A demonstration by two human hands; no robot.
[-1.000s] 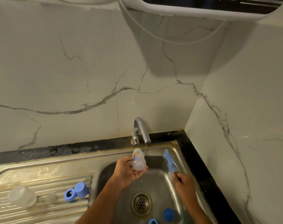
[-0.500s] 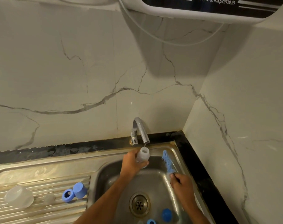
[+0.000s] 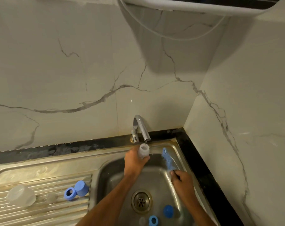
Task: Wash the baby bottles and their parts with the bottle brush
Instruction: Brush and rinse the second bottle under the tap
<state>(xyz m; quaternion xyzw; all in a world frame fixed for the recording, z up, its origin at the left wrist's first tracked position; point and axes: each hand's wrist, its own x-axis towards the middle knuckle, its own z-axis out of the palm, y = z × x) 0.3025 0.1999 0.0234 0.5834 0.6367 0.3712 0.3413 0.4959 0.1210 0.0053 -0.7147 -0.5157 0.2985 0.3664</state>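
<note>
Holding the bottle [image 3: 144, 151] mouth-up under the tap [image 3: 141, 128] at the sink's [image 3: 176, 144] back edge, we curl our left hand's [image 3: 134, 160] fingers around it; our right hand [image 3: 181, 181] grips the brush [image 3: 167, 160] handle.

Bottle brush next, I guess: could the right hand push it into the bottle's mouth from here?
Probably yes: the right hand grips the bottle brush, and the bottle in the left hand has its mouth open, nothing between.

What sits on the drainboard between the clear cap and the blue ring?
In the head view, one small translucent part, likely a teat, lies on the ribbed drainboard between the clear cap and the blue ring.
</note>
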